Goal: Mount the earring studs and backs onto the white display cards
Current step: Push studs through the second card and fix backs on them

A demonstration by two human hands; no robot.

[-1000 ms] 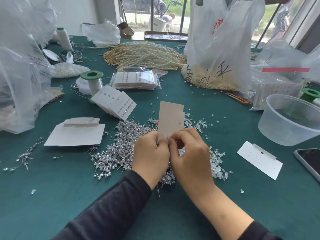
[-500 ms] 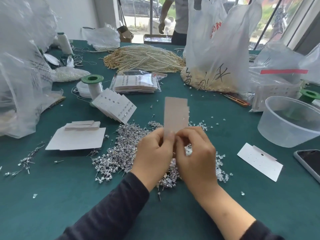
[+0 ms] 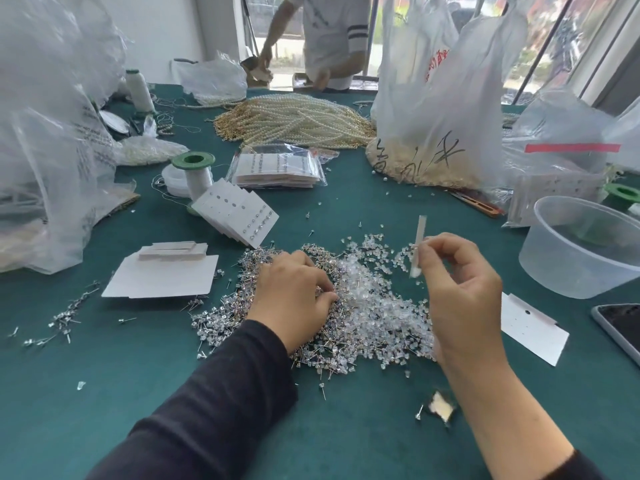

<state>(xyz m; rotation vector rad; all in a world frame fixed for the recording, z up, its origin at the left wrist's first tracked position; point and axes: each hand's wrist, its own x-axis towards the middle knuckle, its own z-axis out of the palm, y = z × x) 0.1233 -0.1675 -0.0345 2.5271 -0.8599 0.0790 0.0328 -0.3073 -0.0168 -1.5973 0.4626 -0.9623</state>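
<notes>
Hold display card (image 3: 420,233) steady in pinching grip of right hand (image 3: 457,282); with left hand (image 3: 294,292), grip unclear, tease one stud off stud pile (image 3: 221,317).

Teal green table (image 3: 104,393), white display cards (image 3: 162,280), silver studs (image 3: 225,317), clear backs (image 3: 374,306), black sleeve (image 3: 214,393)
</notes>
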